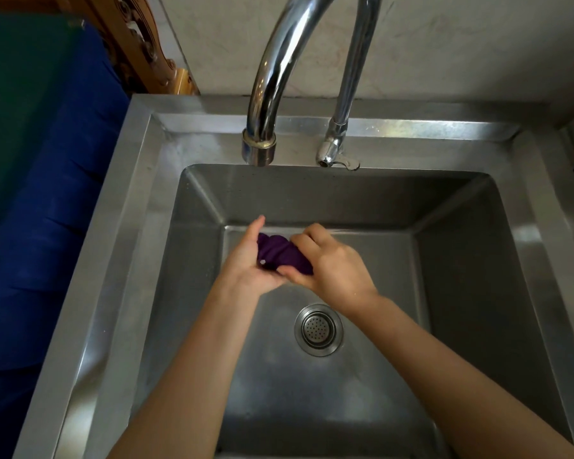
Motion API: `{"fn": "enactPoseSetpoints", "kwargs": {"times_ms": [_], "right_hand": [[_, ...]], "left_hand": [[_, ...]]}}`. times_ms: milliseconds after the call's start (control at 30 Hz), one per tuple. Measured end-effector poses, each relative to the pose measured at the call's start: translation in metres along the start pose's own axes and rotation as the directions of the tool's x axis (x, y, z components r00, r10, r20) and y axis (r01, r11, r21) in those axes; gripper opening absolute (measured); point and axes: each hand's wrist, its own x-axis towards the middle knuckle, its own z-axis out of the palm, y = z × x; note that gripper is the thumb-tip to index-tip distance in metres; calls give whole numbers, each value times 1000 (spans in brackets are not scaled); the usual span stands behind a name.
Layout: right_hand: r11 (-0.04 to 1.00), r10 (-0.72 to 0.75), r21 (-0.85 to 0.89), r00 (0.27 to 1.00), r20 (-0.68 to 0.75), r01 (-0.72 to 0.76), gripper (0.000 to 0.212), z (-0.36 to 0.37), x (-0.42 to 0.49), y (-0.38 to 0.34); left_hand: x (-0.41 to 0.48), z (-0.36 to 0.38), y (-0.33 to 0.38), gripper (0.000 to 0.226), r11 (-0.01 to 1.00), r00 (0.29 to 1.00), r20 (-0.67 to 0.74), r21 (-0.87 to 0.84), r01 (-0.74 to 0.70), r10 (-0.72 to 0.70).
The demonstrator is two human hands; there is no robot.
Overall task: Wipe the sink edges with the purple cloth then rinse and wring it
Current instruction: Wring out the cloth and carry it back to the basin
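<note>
Here, above the basin of a stainless steel sink (123, 226), held bunched into a roll: purple cloth (280, 253), gripped at one end in left hand (246, 266), fingers curled beneath, at the other in right hand (333, 265), fingers wrapped over. Below, round drain strainer (318, 329). Behind, chrome gooseneck faucet (279, 71), pale marbled wall (461, 44). Leftward, blue fabric (40, 210), carved wood (140, 44).

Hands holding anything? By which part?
Both hold the bunched purple cloth: left hand grips its left end, right hand pinches its right end, above the sink basin.
</note>
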Motion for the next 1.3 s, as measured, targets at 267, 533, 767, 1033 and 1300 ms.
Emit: {"fn": "enactPoseSetpoints", "kwargs": {"times_ms": [267,533,767,1033,1300], "right_hand": [[944,318,138,938,-138,-300,68,0,5,-6],[545,699,634,715,19,-549,57,2,9,-18],[17,715,747,530,455,-664,37,12,14,-15],[-267,483,605,439,758,-750,35,13,16,-9],[271,584,615,634,507,-741,35,4,14,13]], "left_hand": [[11,25,-4,22,887,941,2,-333,-320,340],[0,35,-12,13,869,890,99,-287,-403,445],[2,29,-16,16,835,803,233,-110,-539,548],[9,23,-18,22,809,777,273,-11,-587,568],[17,7,-14,28,823,816,299,141,-550,494]]}}
